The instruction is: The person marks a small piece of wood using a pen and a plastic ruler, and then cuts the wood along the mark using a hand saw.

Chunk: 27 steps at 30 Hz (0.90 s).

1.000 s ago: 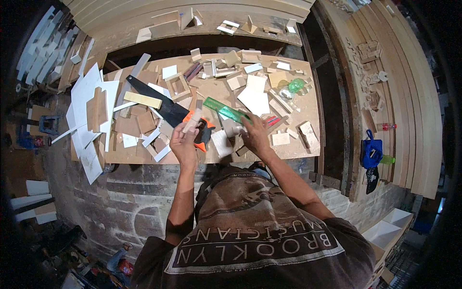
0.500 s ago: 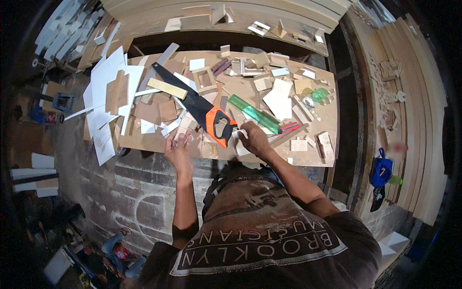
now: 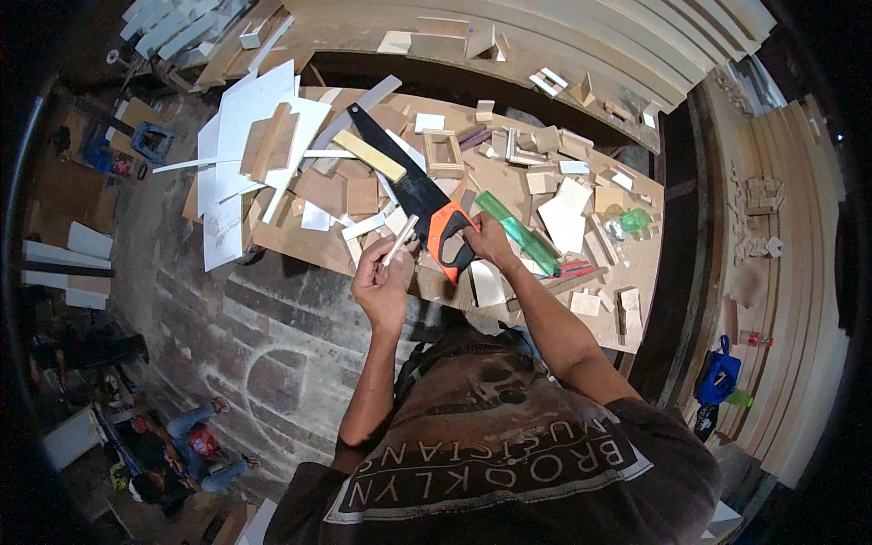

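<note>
Left hand (image 3: 380, 286): near the bench's near edge, left of the saw handle; its thumb and fingers pinch a small piece of wood.
Pale wood strip (image 3: 398, 243): in that pinch, raised at a slant, its free end pointing far and slightly right.
Right hand (image 3: 489, 240): fingers curled at the right side of the saw handle (image 3: 447, 232); whether they grip it or only rest there, one cannot tell at this angle.
Handsaw blade (image 3: 413, 191): runs far and left from the orange-and-black handle, over offcuts, with a yellowish wood batten (image 3: 370, 155) lying across it.
Workbench (image 3: 595, 325): a square wooden frame (image 3: 443, 154) lies right of the blade; a green plastic strip (image 3: 519, 232) is just beside the right hand.
Good handling: the strip looks light and slim, so a gentle pinch by its edges should suffice. The left fingertips are best kept clear of the blade, and the batten best lifted off before the saw is shifted.
</note>
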Motion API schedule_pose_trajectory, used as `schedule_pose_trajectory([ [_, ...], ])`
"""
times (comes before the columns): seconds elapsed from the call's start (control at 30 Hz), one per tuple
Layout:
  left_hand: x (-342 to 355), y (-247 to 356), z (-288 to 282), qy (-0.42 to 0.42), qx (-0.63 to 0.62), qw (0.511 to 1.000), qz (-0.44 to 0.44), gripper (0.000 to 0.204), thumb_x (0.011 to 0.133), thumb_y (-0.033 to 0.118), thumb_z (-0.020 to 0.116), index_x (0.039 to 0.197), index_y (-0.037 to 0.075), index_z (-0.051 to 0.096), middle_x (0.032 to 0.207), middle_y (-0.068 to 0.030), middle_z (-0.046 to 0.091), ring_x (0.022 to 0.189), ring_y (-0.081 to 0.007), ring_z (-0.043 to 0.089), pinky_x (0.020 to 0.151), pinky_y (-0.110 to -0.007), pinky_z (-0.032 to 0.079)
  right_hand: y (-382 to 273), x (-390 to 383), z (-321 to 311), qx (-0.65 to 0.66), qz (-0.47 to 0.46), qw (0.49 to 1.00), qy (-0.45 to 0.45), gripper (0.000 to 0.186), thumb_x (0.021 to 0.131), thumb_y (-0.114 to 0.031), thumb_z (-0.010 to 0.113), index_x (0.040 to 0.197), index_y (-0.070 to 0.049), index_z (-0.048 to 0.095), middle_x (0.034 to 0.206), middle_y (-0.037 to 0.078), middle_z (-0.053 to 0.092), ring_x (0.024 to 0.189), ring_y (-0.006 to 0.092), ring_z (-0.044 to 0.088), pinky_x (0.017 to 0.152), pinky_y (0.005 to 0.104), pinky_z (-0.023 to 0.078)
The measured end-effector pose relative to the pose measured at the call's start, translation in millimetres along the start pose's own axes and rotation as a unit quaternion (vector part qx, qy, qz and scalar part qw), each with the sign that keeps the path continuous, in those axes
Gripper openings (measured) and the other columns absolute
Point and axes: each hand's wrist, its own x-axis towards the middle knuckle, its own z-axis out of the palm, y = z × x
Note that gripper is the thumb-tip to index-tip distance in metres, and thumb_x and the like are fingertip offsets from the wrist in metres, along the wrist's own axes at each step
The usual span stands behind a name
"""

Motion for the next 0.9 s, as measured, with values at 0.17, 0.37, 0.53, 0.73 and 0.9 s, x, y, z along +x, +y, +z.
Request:
schedule_pose_trajectory([
  [0.17,10,22,4,-0.024,0.128,0.981,0.142,0.020,0.085,-0.011,0.065,0.102,0.000,0.067,0.116,-0.0131,0.068,0.110,-0.0221,0.065,0.091,-0.034,0.053,-51,-24,-33,0.325,0.054,0.942,-0.058,0.032,0.087,-0.011,0.070,0.109,0.000,0.050,0.092,0.015,0.069,0.077,0.0178,0.064,0.070,0.0346,0.052],
  [0.37,20,33,19,-0.043,0.149,0.955,0.252,0.021,0.080,-0.014,0.059,0.094,0.000,0.062,0.111,-0.0184,0.070,0.110,-0.0328,0.067,0.093,-0.040,0.054,-116,-55,-76,0.194,-0.136,0.969,0.067,0.031,0.087,-0.007,0.066,0.114,-0.001,0.052,0.075,0.010,0.064,0.069,0.0160,0.058,0.067,0.0319,0.048],
  [0.53,19,37,29,-0.049,0.117,0.950,0.284,0.022,0.079,-0.016,0.059,0.092,0.001,0.060,0.113,-0.0167,0.064,0.115,-0.0345,0.065,0.092,-0.042,0.055,-147,-94,-131,0.138,-0.136,0.978,0.078,0.030,0.087,-0.007,0.068,0.115,-0.002,0.055,0.073,0.006,0.061,0.067,0.0123,0.054,0.065,0.0278,0.046],
  [0.73,7,30,45,-0.097,0.147,0.950,0.260,0.020,0.084,-0.014,0.061,0.098,0.000,0.060,0.111,-0.0139,0.061,0.108,-0.0281,0.067,0.090,-0.037,0.056,-128,-162,-222,0.235,-0.083,0.959,0.132,0.033,0.085,-0.004,0.072,0.116,-0.005,0.059,0.081,0.001,0.065,0.073,0.0060,0.057,0.066,0.0228,0.046],
  [0.9,-24,11,87,-0.182,-0.070,0.979,-0.064,0.018,0.092,-0.002,0.066,0.106,-0.003,0.056,0.104,-0.0130,0.067,0.095,-0.0196,0.069,0.074,-0.027,0.058,-87,-249,-300,0.310,-0.022,0.915,0.259,0.039,0.082,-0.007,0.075,0.118,-0.001,0.060,0.080,-0.002,0.063,0.070,0.0041,0.055,0.064,0.0194,0.043],
])
